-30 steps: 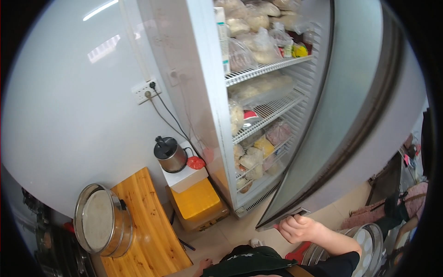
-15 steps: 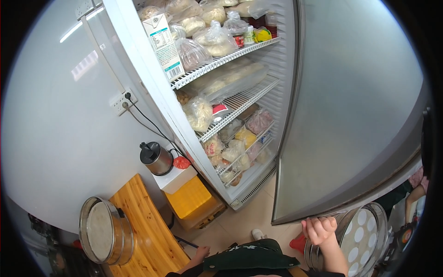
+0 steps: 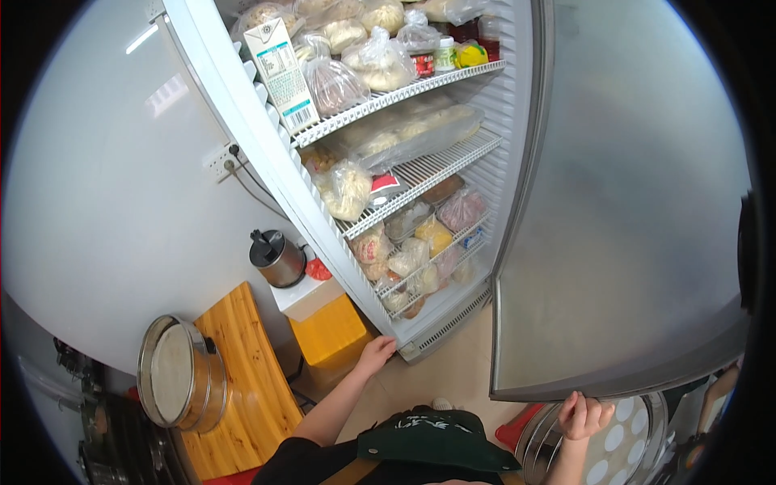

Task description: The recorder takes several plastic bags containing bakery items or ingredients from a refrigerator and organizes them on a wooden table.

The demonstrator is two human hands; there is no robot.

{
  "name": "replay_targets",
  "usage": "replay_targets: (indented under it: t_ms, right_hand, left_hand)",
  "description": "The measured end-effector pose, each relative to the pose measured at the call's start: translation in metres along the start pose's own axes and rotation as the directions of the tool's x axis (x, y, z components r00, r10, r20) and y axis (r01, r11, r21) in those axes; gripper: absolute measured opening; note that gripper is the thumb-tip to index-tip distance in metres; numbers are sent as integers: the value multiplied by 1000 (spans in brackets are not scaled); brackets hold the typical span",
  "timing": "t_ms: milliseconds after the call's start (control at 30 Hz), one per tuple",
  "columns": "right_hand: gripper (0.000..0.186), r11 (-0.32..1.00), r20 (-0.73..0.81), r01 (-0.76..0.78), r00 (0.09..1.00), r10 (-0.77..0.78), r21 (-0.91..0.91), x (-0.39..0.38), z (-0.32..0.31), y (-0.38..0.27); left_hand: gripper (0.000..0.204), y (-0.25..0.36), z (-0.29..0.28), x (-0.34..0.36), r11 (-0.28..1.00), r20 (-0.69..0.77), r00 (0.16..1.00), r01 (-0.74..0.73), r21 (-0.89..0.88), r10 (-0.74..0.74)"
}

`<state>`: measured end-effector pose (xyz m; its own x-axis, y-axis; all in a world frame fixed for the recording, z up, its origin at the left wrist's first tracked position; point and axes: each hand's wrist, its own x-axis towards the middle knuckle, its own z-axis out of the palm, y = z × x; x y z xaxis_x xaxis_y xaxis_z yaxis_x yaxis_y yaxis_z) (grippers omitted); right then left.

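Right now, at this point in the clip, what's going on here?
A person stands before an upright fridge whose door is swung wide open. Their right hand has its fingers curled at the door's free edge. Their left hand is stretched toward the fridge's lower front corner; whether it touches is unclear. Bagged food and a tall carton sit inside on wire shelves. A round metal container stands on the wooden table to the left.

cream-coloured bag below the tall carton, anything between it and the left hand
Nothing visible stands in front of the cream-coloured bag; the fridge door is swung open to the right. The left hand is low, beside the lower end of the fridge frame.
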<state>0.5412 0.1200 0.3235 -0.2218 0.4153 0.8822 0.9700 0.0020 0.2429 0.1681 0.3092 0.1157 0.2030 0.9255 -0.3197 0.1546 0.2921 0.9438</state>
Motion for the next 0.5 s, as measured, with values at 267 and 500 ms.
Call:
replay_targets:
  t_ms: [267,500]
  right_hand:
    - [51,964,-488,-257,851,196,-61,-16,27,40]
    - [69,799,-443,-481,666,600,359,-26,37,58]
  left_hand:
    - [27,55,42,5,989,100,988,-127,79,119]
    - [29,77,36,13,995,-136,986,-102,-6,100]
